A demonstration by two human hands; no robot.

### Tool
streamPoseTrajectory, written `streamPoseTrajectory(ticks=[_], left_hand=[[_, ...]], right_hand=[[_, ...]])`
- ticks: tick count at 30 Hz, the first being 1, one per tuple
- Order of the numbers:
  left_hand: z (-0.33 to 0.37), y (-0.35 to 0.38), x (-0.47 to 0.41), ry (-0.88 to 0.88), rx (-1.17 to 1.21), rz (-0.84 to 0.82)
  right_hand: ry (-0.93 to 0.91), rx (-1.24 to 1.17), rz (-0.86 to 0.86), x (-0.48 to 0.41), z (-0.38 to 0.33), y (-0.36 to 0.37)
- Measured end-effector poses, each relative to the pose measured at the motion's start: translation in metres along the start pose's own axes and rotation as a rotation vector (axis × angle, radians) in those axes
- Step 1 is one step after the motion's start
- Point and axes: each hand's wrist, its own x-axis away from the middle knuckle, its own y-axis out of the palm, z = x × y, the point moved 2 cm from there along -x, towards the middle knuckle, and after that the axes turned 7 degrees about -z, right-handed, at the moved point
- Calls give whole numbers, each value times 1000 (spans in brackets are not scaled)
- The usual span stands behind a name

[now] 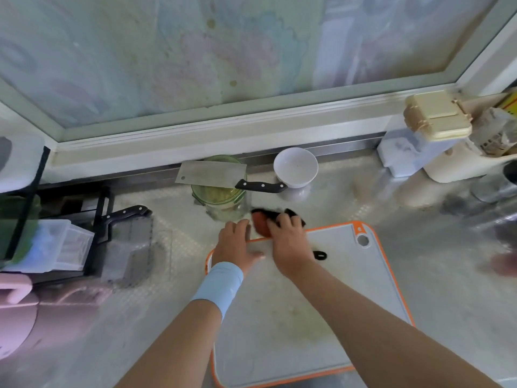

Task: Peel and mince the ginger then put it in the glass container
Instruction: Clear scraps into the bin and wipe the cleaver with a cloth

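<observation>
Left hand (237, 245) flat, fingers relaxed, on upper-left corner of cutting board (335, 275). Right hand (288, 239) grips red-black thing (260, 224) at board's top edge. Minced ginger (218, 195) in glass container (221, 204), centre frame, cleaver (209, 173) laid across rim.

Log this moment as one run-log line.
ginger: minced, in glass container | cleaver: laid across its rim | left hand: flat on cutting board | right hand: gripping red-black item
</observation>
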Motion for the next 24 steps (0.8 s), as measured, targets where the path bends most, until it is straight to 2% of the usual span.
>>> streamPoseTrajectory(ticks=[3, 5, 8, 9, 10, 12, 14, 18, 21, 23, 24], left_hand=[[-1, 2, 6, -4, 42, 37], [-3, 1, 12, 24, -19, 29], [-11, -7, 21, 35, -279, 53], [-16, -8, 24, 12, -307, 43], [-20, -8, 27, -9, -292, 24], [-26, -5, 30, -3, -235, 13], [-28, -2, 32, 29, -231, 37], [-37, -6, 36, 33, -134, 54], [-50, -14, 41, 17, -17, -34], [-56, -17, 49, 74, -77, -49], [-58, -17, 51, 97, -155, -22]], right_hand=[[-158, -101, -104, -4, -14, 0], [-147, -204, -25, -3, -4, -14], [171, -172, 286, 8, 45, -43], [319, -118, 296, 15, 63, -50], [460, -81, 236, 20, 78, -53], [595, -34, 87, 22, 87, -47], [495, -38, 41, 12, 59, -30], [77, -202, -77, -2, -44, 17], [-20, -310, -171, -1, -67, 17], [-5, -380, -34, 8, -53, -4], [58, -376, 76, 12, -36, -16]])
